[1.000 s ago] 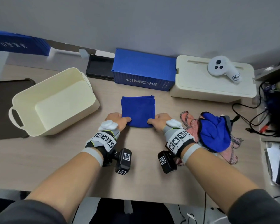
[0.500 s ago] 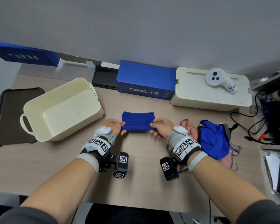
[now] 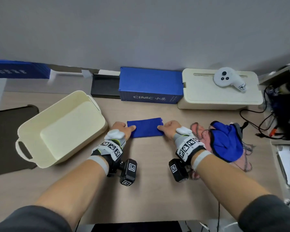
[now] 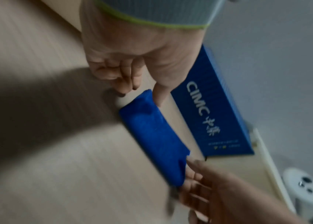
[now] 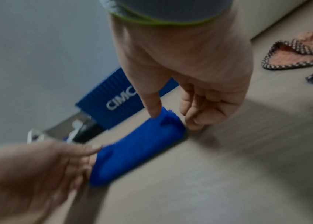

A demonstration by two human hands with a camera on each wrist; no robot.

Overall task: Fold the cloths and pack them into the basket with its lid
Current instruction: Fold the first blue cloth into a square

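Folded blue cloth (image 3: 145,127) flat on tabletop (image 3: 151,195), centre of head view, long narrow strip. Left hand (image 3: 122,130) pinches its left end, thumb on top, fingers curled below. Right hand (image 3: 169,129) pinches right end same way. Cream basket (image 3: 32,131) left of frame, tilted, near left hand. Dark lid (image 3: 2,131) flat at far left, partly under basket. Crumpled blue and pink cloths (image 3: 224,143) at right, just beside right wrist.
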